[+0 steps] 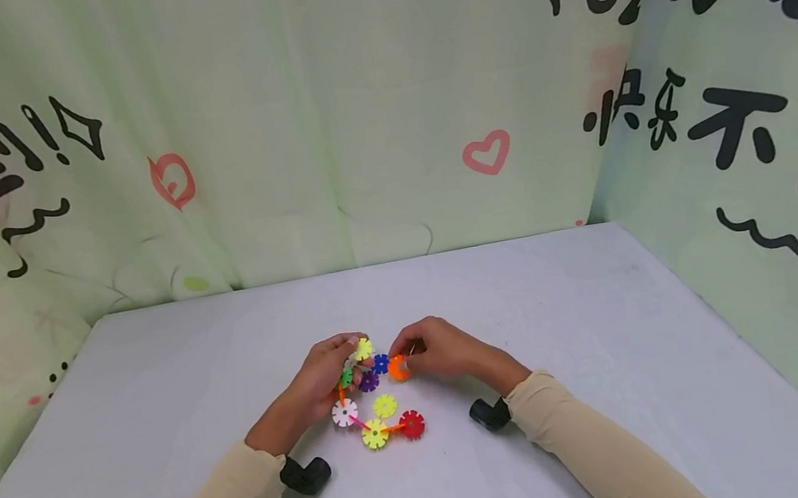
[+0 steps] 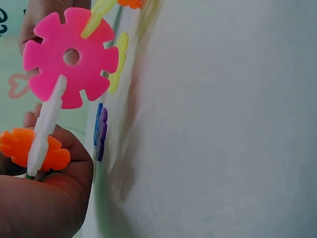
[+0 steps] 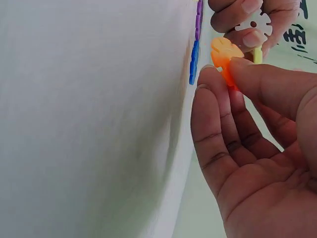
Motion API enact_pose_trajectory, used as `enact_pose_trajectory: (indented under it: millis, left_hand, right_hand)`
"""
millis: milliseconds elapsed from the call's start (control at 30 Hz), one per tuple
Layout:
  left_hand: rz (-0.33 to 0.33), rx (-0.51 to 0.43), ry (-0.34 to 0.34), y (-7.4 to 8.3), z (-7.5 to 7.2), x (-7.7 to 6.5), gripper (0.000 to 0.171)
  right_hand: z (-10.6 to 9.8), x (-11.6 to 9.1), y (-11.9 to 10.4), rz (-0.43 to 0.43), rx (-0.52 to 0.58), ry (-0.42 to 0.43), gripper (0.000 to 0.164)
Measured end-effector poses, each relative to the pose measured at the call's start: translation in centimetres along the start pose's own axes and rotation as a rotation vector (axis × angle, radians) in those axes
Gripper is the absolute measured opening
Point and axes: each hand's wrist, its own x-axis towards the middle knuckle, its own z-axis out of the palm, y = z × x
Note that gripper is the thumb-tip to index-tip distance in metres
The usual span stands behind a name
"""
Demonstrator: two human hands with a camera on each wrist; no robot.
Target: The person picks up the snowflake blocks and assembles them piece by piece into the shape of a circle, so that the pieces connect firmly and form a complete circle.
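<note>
My left hand (image 1: 319, 379) grips one end of a chain of notched plastic discs slotted edge to edge. A green disc (image 1: 347, 376), a white disc (image 1: 345, 412), a pink disc (image 2: 94, 59), a yellow disc (image 1: 375, 435) and a red disc (image 1: 412, 425) belong to it. In the right wrist view, a white disc (image 3: 265, 25) sits at the left fingers, beside a yellow piece (image 3: 257, 55) seen edge-on. Thumb and fingertips of my right hand (image 1: 442, 348) pinch an orange disc (image 3: 224, 49), apart from the chain.
On the white table (image 1: 565, 303), a blue disc (image 1: 381, 363), a purple disc (image 1: 368, 382) and a yellow disc (image 1: 385, 405) lie flat. Printed curtains (image 1: 382, 117) hang behind and beside the table. Both cuffs carry a black wrist device (image 1: 306, 476).
</note>
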Motion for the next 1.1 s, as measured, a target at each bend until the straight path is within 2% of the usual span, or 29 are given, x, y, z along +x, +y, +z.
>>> enact_pose_trajectory:
  millis: [567, 1100]
  left_hand:
    - [0.014, 0.012, -0.069, 0.1, 0.8, -0.2, 0.034]
    - [0.021, -0.019, -0.101, 0.0, 1.2, -0.1, 0.033]
  right_hand:
    - [-0.3, 0.2, -0.3, -0.016, 0.137, 0.169, 0.010]
    - [0.0, 0.3, -0.4, 0.005, 0.257, 0.155, 0.006]
